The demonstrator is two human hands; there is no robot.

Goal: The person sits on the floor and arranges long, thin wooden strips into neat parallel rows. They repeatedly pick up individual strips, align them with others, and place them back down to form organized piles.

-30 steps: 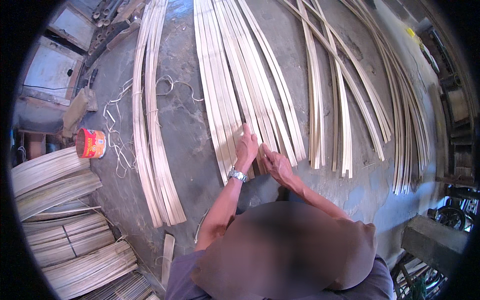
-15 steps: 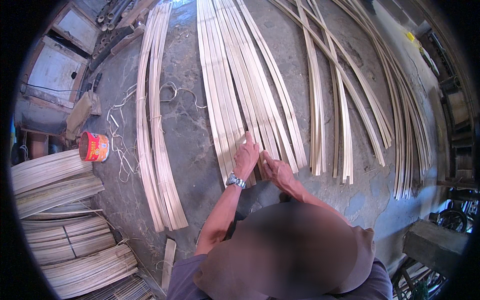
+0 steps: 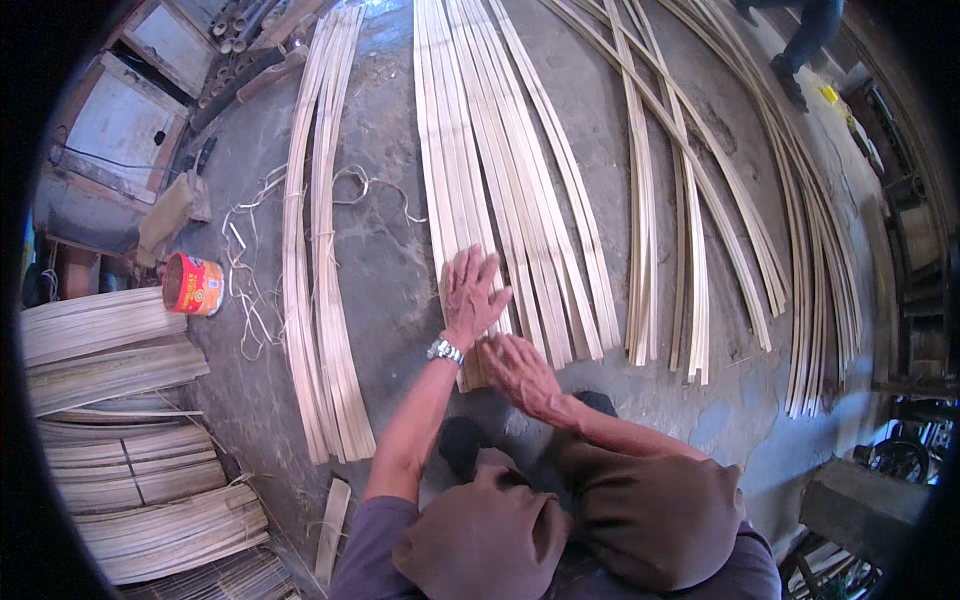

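Long pale bamboo strips (image 3: 530, 215) lie side by side on the floor in front of me, their near ends by my hands. My left hand (image 3: 472, 298), with a metal watch at its wrist, rests flat on the left group of strips, fingers spread. Just right of it and nearer to me, my right hand (image 3: 520, 375) lies over the near ends with its fingers stretched out. Neither hand grips anything. The strip ends directly under my palms are hidden.
Two tied strip bundles (image 3: 322, 250) lie to the left, beside loose curled fibres (image 3: 240, 270) and a red tub (image 3: 192, 284). Stacked slats (image 3: 110, 375) stand at far left. More strips (image 3: 690, 200) cross at right. Another person's leg (image 3: 808, 40) shows at upper right.
My left hand has gone from a pointing finger to spread flat on the strips. My right hand has drawn nearer and opened out. A person's leg has appeared at upper right.
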